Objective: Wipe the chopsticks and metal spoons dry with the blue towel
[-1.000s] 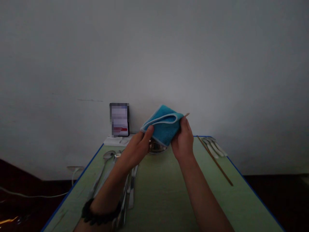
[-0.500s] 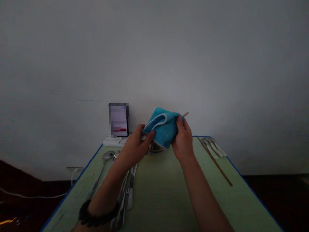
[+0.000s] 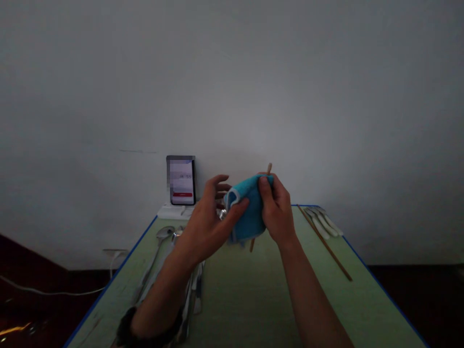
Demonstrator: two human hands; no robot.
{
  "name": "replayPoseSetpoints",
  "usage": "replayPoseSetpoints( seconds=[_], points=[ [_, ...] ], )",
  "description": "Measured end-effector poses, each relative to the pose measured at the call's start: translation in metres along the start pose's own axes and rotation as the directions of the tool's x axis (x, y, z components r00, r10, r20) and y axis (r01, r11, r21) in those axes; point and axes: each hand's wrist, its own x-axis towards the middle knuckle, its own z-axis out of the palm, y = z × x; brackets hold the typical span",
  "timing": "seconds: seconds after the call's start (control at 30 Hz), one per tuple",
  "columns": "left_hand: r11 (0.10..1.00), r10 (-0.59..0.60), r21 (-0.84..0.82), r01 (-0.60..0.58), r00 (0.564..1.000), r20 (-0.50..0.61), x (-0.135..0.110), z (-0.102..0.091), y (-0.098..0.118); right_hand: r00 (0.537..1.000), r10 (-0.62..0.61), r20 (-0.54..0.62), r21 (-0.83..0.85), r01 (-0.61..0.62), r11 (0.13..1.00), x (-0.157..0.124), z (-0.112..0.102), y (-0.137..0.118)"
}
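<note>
A blue cloth [image 3: 246, 212] with a pale hem is bunched up above the far middle of the green table [image 3: 246, 299]. My right hand [image 3: 277, 210] is closed round the cloth and a thin wooden chopstick [image 3: 268, 168] wrapped in it; the stick's ends poke out above and below the cloth. My left hand [image 3: 208, 222] rests its thumb on the cloth's left side, with the fingers spread loosely. A black bracelet is on my left wrist.
Metal spoons [image 3: 161, 237] and other cutlery lie along the table's left side under my left forearm. A single chopstick [image 3: 324, 243] and white-handled cutlery [image 3: 321, 220] lie at the right. A phone [image 3: 181, 180] stands on a white base against the wall. A cable runs across the floor at left.
The cloth has been gathered from a spread fold into a tight bunch round the chopstick, which has turned more upright. My left hand's fingers have opened and both hands have dropped slightly.
</note>
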Motion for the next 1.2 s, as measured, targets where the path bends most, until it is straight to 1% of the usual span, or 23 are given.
replayPoseSetpoints(
  seconds=[0.1, 0.17, 0.23, 0.3, 0.5, 0.6, 0.7, 0.77, 0.87, 0.9, 0.97, 1.0, 1.07, 1.13, 1.2],
  points=[
    [1.000, 0.006, -0.008, -0.007, 0.996, -0.089, 0.001, -0.002, 0.002, 0.996, 0.034, 0.078, 0.016, -0.036, 0.999, -0.002, 0.002, 0.000],
    [1.000, 0.002, 0.005, -0.002, 0.995, -0.099, 0.002, -0.004, 0.001, 0.992, 0.039, 0.123, -0.002, -0.039, 0.999, -0.003, 0.003, 0.000],
    [1.000, -0.008, 0.027, 0.009, 0.998, -0.069, 0.002, -0.006, -0.001, 0.985, 0.039, 0.166, -0.037, -0.033, 0.999, -0.004, 0.003, -0.001],
    [0.998, -0.012, 0.062, 0.014, 0.999, -0.033, 0.002, -0.008, -0.002, 0.982, 0.050, 0.183, -0.048, -0.042, 0.998, -0.004, 0.002, -0.001],
    [0.991, -0.030, 0.134, 0.010, 0.989, 0.144, -0.002, -0.012, -0.001, 0.984, 0.082, 0.157, 0.023, -0.086, 0.996, -0.005, -0.001, 0.000],
    [0.986, -0.064, 0.166, 0.031, 0.979, 0.195, -0.002, -0.014, -0.001, 0.982, 0.050, 0.181, -0.003, -0.051, 0.999, -0.004, -0.001, 0.000],
    [0.980, -0.073, 0.198, 0.030, 0.975, 0.212, 0.000, -0.016, -0.003, 0.979, 0.001, 0.202, -0.036, 0.006, 0.999, -0.004, 0.000, 0.000],
    [0.975, -0.056, 0.223, 0.010, 0.978, 0.200, 0.002, -0.017, -0.004, 0.982, 0.000, 0.189, -0.059, 0.012, 0.998, -0.004, 0.002, 0.000],
    [0.972, -0.017, 0.232, -0.026, 0.983, 0.180, 0.003, -0.016, -0.005, 0.987, 0.028, 0.160, -0.063, -0.019, 0.998, -0.005, 0.006, 0.003],
    [0.975, -0.011, 0.220, -0.027, 0.985, 0.170, 0.004, -0.015, -0.005, 0.989, 0.047, 0.138, -0.043, -0.041, 0.998, -0.005, 0.008, 0.005],
    [0.986, -0.030, 0.164, 0.007, 0.990, 0.138, 0.004, -0.012, -0.006, 0.992, 0.118, 0.054, 0.030, -0.120, 0.992, -0.005, 0.011, 0.008],
    [0.992, -0.053, 0.123, 0.038, 0.991, 0.120, 0.004, -0.011, -0.006, 0.985, 0.173, 0.004, 0.082, -0.172, 0.982, -0.005, 0.012, 0.010],
    [0.994, -0.110, 0.039, 0.106, 0.988, 0.107, 0.004, -0.008, -0.008, 0.952, 0.297, -0.075, 0.200, -0.277, 0.940, -0.004, 0.015, 0.013],
    [0.987, -0.156, -0.021, 0.161, 0.975, 0.156, 0.004, -0.005, -0.011, 0.918, 0.379, -0.117, 0.298, -0.332, 0.895, -0.003, 0.018, 0.015],
    [0.977, -0.180, -0.067, 0.201, 0.955, 0.235, 0.004, -0.004, -0.013, 0.906, 0.400, -0.141, 0.357, -0.330, 0.874, -0.003, 0.019, 0.015]
  ],
)
